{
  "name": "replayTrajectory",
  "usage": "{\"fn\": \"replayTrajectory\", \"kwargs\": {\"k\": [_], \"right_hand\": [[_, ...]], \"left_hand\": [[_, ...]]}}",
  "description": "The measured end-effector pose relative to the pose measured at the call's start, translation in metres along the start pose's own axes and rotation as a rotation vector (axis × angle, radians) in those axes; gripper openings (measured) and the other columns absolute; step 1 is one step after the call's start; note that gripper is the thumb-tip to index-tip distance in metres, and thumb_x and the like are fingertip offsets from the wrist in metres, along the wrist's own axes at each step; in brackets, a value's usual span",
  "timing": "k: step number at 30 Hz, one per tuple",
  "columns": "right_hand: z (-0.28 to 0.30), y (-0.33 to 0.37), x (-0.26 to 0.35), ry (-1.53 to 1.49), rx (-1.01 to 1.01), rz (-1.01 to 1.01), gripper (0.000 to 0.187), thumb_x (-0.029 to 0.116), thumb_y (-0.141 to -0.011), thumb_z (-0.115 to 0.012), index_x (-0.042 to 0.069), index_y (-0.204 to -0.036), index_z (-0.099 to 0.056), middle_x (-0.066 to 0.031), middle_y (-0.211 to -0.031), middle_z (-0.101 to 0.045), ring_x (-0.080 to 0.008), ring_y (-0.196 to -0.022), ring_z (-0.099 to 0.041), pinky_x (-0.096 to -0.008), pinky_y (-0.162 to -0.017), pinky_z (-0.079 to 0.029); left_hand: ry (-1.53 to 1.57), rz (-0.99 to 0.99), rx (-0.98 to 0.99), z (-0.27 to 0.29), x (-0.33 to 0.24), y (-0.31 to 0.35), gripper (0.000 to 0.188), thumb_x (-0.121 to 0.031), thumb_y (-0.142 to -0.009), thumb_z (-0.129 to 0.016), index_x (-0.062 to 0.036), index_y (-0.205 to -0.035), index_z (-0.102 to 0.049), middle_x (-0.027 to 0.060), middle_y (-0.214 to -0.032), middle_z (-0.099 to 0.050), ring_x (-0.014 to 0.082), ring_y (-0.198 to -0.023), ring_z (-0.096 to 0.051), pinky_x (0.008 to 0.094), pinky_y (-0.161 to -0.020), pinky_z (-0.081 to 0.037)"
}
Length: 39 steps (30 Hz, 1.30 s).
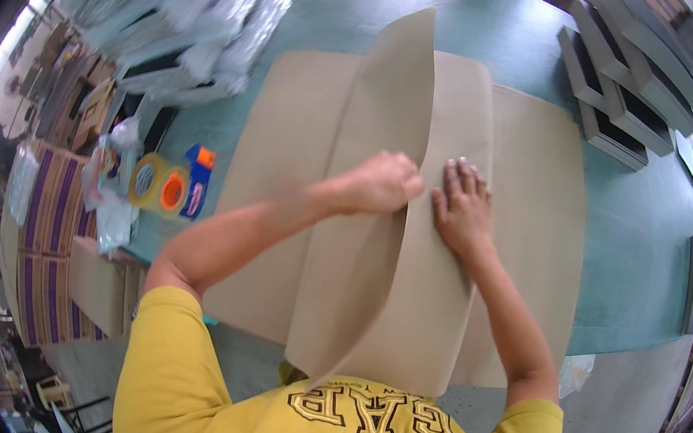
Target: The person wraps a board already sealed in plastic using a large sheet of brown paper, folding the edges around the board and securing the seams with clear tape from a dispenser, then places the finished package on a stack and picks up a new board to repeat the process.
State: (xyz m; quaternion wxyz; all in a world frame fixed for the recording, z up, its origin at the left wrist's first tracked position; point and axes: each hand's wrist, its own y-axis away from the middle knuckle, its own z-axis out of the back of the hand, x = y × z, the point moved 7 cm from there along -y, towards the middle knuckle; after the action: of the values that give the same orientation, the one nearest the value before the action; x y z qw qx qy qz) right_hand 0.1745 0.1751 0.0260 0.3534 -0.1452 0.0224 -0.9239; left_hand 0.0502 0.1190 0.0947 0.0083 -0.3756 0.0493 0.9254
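Note:
A large brown kraft paper sheet (430, 313) lies in front of me, its near end reaching my yellow shirt. One long flap of it (394, 75) stands up along the middle and curves over to the left. My left hand (381, 183) is closed at the edge of this flap, its fingers curled, slightly smeared by motion. Pressed flat on the paper just right of the flap is my right hand (464, 207), fingers stretched out and holding nothing. Beneath lies a wider brown sheet (534, 240), showing on both sides.
Everything rests on a green table (623, 285). Plastic-wrapped flat pieces (189, 15) are piled at the far left. Nearer stand tape rolls (146, 181) and a blue-orange tape dispenser (198, 181). Grey-white boxes (630, 87) are stacked far right; brown cartons (53, 206) stand left of the table.

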Motion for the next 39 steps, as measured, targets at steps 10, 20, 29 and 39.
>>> {"fn": "replayTrajectory", "kwargs": {"k": [10,20,29,39], "right_hand": [[0.005,0.004,0.013,-0.064,-0.055,0.181,0.043,0.025,-0.083,-0.048,0.02,-0.126,-0.047,-0.0112,-0.14,-0.028,-0.031,-0.128,-0.025,-0.0476,-0.103,-0.018],[0.013,0.008,-0.004,-0.099,-0.047,0.108,0.034,0.019,-0.082,-0.044,0.025,-0.112,-0.06,-0.0093,-0.139,-0.029,-0.0319,-0.13,-0.019,-0.0505,-0.106,-0.007],[0.011,0.004,0.01,-0.154,-0.054,0.151,0.036,0.038,-0.09,-0.036,0.022,-0.114,-0.059,-0.0109,-0.138,-0.03,-0.0327,-0.13,-0.019,-0.0506,-0.106,-0.006],[0.018,0.005,0.013,-0.196,-0.023,0.133,0.033,0.035,-0.089,-0.041,0.02,-0.109,-0.061,-0.0109,-0.122,-0.042,-0.0305,-0.119,-0.031,-0.0492,-0.101,-0.016]], "left_hand": [[-0.244,0.239,0.282,-0.076,0.013,-0.02,0.033,-0.022,-0.083,-0.042,0.0065,-0.078,-0.058,0.0233,-0.081,-0.061,0.0356,-0.077,-0.059,0.0432,-0.071,-0.047],[-0.414,0.3,-0.637,0.088,0.143,0.113,0.036,-0.026,-0.082,-0.057,-0.0005,-0.107,-0.051,0.0186,-0.098,-0.059,0.03,-0.088,-0.057,0.0401,-0.076,-0.046],[-0.51,0.353,-0.946,0.126,0.227,0.197,0.045,-0.023,-0.087,-0.053,-0.0227,-0.13,-0.041,0.0181,-0.09,-0.061,0.0287,-0.072,-0.06,0.0407,-0.061,-0.046],[0.459,-0.277,-1.25,0.018,0.019,-0.045,0.036,-0.021,-0.094,-0.041,-0.0087,-0.128,-0.043,0.0013,-0.082,-0.055,0.0052,-0.06,-0.045,0.0198,-0.052,-0.04]]}}
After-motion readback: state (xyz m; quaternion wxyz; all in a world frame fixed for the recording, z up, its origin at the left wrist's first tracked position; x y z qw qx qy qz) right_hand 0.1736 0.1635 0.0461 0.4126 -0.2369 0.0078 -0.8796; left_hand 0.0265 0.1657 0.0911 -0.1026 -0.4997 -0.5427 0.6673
